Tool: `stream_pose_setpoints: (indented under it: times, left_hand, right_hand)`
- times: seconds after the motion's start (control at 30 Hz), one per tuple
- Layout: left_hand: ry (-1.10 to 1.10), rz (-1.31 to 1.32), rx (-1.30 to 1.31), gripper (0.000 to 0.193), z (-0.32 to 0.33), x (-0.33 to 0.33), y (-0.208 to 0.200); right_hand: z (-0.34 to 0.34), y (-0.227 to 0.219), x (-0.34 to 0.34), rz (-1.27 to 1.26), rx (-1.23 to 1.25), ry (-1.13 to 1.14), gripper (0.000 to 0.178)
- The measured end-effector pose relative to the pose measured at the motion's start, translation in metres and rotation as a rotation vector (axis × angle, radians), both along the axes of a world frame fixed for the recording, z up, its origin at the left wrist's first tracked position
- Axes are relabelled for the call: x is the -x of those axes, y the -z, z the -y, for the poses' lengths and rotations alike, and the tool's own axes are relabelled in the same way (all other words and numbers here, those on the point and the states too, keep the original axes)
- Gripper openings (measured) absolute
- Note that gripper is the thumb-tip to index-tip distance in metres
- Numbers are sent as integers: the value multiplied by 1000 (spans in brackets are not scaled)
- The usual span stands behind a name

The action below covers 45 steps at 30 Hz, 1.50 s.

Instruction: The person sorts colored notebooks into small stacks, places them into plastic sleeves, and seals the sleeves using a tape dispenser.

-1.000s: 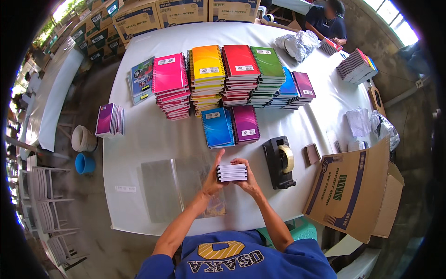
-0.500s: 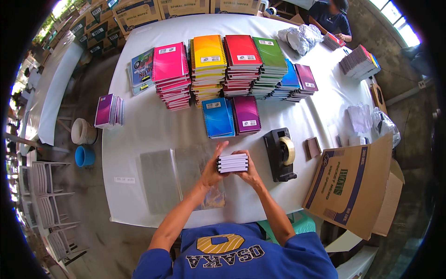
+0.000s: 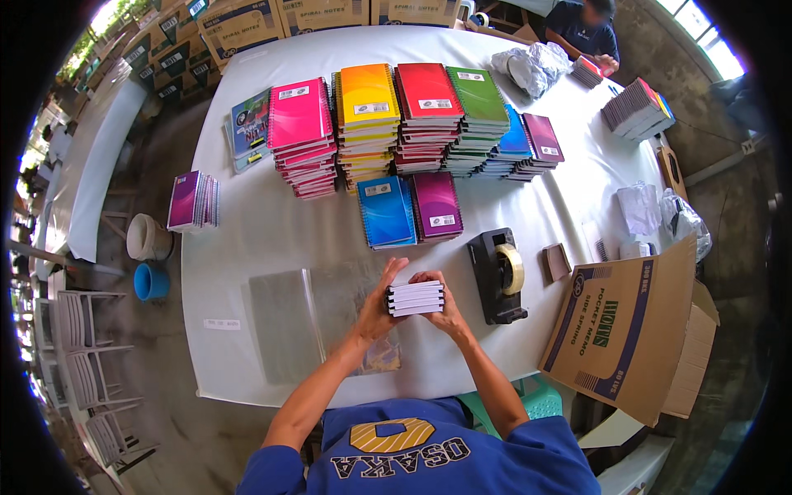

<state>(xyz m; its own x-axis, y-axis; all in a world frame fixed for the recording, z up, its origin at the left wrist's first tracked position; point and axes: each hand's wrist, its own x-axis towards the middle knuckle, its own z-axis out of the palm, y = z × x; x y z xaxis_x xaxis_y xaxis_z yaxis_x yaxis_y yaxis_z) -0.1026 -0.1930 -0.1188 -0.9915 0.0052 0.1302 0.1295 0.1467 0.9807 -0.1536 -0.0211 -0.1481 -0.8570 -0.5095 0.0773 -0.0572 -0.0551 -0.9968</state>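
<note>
1. Held between both hands, in front of the torso and over the near part of the white-covered table: a bundle of small notebooks, layered, with white page edges toward the camera and black bindings at the ends.
2. Pressed along the bundle's left end: the left hand, with fingers stretched out past the far side.
3. Bent around the right end and far side: the right hand, gripping.
4. Cannot tell whether the bundle touches anything beneath.
5. Flat to the left, partly under the left forearm: clear plastic sheets.
6. To the right, near the right hand: a black tape dispenser loaded with a tape roll; then a small brown box and, tilted at the table's right side, an opened cardboard carton.
7. Just beyond the hands, side by side: a blue spiral notebook and a purple spiral notebook.
8. Behind these, left to right: picture-cover notebooks, then pink, yellow, red and green notebook stacks.
9. At the far right corner: a co-worker in a dark shirt, near crumpled plastic.
</note>
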Motion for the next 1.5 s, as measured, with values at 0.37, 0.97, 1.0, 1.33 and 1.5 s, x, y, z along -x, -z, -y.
stream_pose_setpoints:
  times: [0.37,0.97,1.0,1.33,1.5]
  left_hand:
    - [136,183,-56,97,26,-2,9]
    - [-441,446,132,37,81,97,-22]
    - [-393,365,-80,37,82,92,-34]
    - [-231,362,-905,57,-5,114,-71]
    - [-242,371,-1073,62,-27,130,-56]
  right_hand:
    - [-1,18,3,92,87,-26,62]
    - [-1,17,1,71,79,-17,62]
    - [-1,20,2,31,73,-19,61]
    - [-1,26,3,-30,103,-11,59]
    - [6,9,-1,19,51,-37,56]
